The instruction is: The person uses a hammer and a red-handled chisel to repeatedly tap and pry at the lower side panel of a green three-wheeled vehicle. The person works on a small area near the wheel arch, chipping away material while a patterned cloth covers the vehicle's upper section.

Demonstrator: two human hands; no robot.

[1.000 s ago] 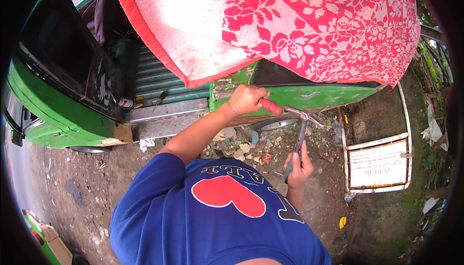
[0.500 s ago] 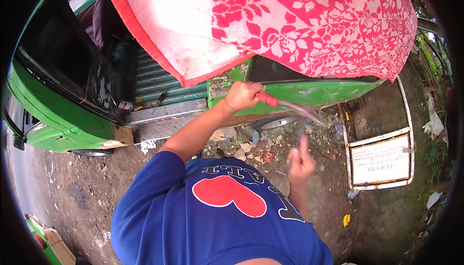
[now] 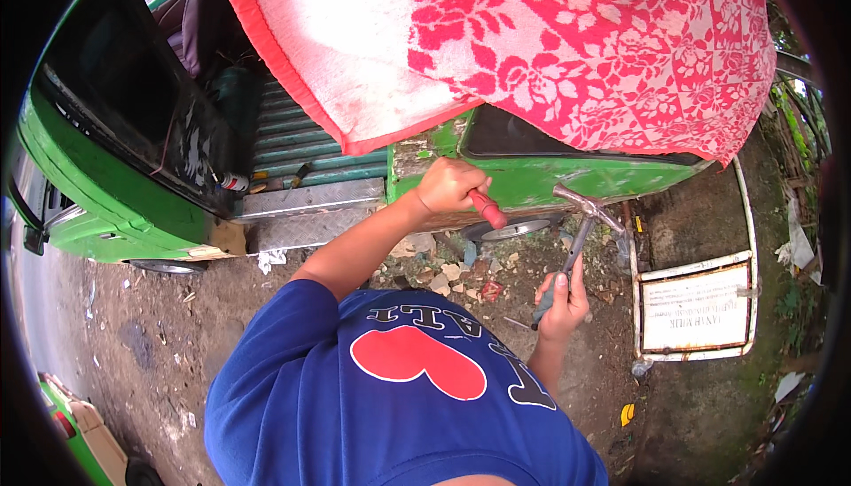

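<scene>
My left hand (image 3: 450,186) is closed round a red-handled tool (image 3: 488,209), shaped like a screwdriver. Its rounded butt sticks out to the right, and its blade end is hidden by the hand. This hand is at the worn edge of the green vehicle's side panel (image 3: 532,178), beside the open doorway. In my right hand (image 3: 562,307) is a hammer (image 3: 581,242), gripped by its dark handle. The hammer's metal head is up and to the right of the red butt, apart from it.
A red-and-white floral blanket (image 3: 567,52) drapes over the vehicle. Its ribbed floor (image 3: 310,132) shows at left, with a spray can (image 3: 232,182) near the doorway. Rubble (image 3: 452,271) litters the ground below. A white metal frame (image 3: 696,357) with a sign stands right.
The hammer has swung away from the red butt, to the right, and is no longer blurred. My left hand keeps its grip. The whole view has shifted slightly.
</scene>
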